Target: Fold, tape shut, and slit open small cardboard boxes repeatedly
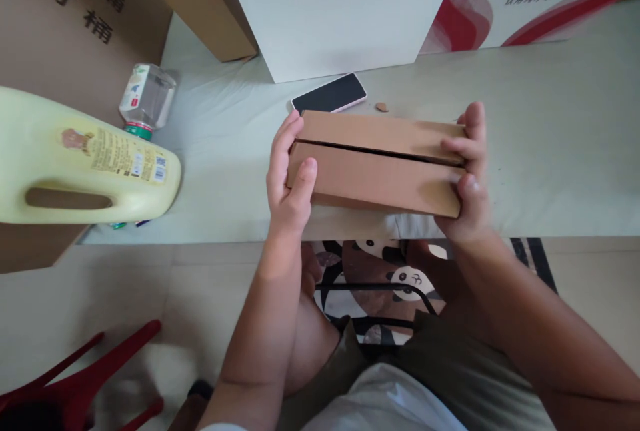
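Around cardboard box: left hand, right hand, fingers part-curled, gripping its ends
Box gap: may widen if thumbs ease
Beyond box: smartphone, could be struck if grip slips

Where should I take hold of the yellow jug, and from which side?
Likely best by its handle bar, coming from your near side: the long opening in the yellow jug lies along the edge facing you, so fingers could pass through. The left hand is nearer, but holds the brown box.
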`<state>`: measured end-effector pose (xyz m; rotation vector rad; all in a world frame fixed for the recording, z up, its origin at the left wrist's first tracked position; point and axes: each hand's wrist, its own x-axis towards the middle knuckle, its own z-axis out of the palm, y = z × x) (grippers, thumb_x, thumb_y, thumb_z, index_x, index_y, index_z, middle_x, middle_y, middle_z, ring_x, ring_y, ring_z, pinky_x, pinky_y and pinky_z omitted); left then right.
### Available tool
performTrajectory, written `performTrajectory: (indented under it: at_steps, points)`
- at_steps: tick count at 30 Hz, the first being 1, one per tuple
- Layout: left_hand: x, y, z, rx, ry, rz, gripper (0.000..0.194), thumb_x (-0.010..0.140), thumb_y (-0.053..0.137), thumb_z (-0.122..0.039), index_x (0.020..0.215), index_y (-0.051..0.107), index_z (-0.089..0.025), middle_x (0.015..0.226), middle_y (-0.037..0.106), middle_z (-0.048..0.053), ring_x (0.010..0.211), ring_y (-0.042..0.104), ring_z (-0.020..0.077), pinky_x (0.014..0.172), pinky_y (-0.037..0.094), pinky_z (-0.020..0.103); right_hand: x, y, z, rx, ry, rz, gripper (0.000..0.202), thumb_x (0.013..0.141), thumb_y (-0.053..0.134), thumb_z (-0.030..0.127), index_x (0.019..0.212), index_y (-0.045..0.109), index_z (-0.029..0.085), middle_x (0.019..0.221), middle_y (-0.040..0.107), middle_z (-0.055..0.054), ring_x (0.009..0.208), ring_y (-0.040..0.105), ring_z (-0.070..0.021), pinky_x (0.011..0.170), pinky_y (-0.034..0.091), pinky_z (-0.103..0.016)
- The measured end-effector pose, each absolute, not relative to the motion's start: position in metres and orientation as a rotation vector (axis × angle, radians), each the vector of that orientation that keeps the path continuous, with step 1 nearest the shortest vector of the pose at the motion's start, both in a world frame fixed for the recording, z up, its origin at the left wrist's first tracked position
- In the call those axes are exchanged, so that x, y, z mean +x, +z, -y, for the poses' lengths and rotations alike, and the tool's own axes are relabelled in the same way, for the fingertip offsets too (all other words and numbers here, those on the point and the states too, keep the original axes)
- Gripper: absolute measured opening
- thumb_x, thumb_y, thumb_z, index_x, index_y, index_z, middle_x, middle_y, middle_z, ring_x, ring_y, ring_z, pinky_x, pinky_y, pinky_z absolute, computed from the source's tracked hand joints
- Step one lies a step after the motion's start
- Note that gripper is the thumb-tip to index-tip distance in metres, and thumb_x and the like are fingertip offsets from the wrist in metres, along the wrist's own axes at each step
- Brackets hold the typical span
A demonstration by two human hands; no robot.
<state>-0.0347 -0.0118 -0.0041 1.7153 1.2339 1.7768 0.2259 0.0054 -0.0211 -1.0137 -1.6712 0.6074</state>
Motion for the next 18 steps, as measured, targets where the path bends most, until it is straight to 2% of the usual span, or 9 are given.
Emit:
performTrajectory:
  at_steps: [2,5,8,11,13,18]
  points:
    - [-0.0355,-0.0033,0.0105,1.737,1.736,-1.274,0.044,0.094,0.059,-0.06,0.13,0.065,-0.036,0.148,0.06,0.002,0.147,0.05,0.0312,0.126,0.039,0.055,0.2273,-0.0201,-0.0041,-1.045,0.592,1.7,0.056,0.095,0.025,0.073,0.115,0.061,0.036,0.17,0.025,0.009,0.16,0.023,-0.0335,0.125,0.027,-0.066]
    - [-0.034,-0.001,0.0095,1.713,1.735,-1.332,0.038,0.094,0.059,-0.06,0.114,0.072,-0.03,0.138,0.066,0.004,0.141,0.055,0.0328,0.126,0.036,0.06,0.2264,-0.0192,-0.0034,-1.045,0.575,1.671,0.048,0.096,0.029,0.067,0.107,0.062,0.033,0.168,0.03,0.007,0.158,0.028,-0.033,0.125,0.029,-0.063]
    - [-0.0314,0.0003,0.0089,1.676,1.758,-1.372,0.037,0.094,0.06,-0.059,0.106,0.073,-0.026,0.13,0.07,0.006,0.135,0.06,0.0327,0.125,0.037,0.06,0.2227,-0.0196,-0.0045,-1.067,0.544,1.642,0.041,0.095,0.037,0.064,0.111,0.06,0.034,0.164,0.037,0.004,0.156,0.032,-0.0336,0.124,0.029,-0.065]
    - [-0.0302,0.0001,0.0084,1.676,1.775,-1.378,0.035,0.095,0.059,-0.056,0.105,0.074,-0.026,0.128,0.071,0.006,0.131,0.063,0.0314,0.123,0.039,0.058,0.2198,-0.0203,-0.0061,-1.057,0.523,1.6,0.047,0.093,0.041,0.066,0.13,0.051,0.038,0.157,0.045,-0.001,0.154,0.037,-0.0335,0.122,0.029,-0.067]
    - [-0.0303,-0.0001,0.0085,1.689,1.785,-1.368,0.033,0.095,0.059,-0.054,0.105,0.074,-0.026,0.127,0.072,0.005,0.129,0.064,0.0306,0.122,0.041,0.057,0.2196,-0.0204,-0.0065,-1.036,0.526,1.582,0.051,0.092,0.041,0.066,0.136,0.046,0.041,0.156,0.046,-0.001,0.153,0.037,-0.0326,0.123,0.029,-0.067]
    - [-0.0307,-0.0004,0.0094,1.678,1.778,-1.396,0.035,0.096,0.057,-0.055,0.104,0.073,-0.025,0.126,0.072,0.006,0.131,0.063,0.0317,0.122,0.04,0.059,0.2201,-0.0182,-0.0035,-1.097,0.512,1.642,0.049,0.098,0.027,0.066,0.12,0.06,0.037,0.162,0.038,0.003,0.157,0.032,-0.0325,0.124,0.027,-0.067]
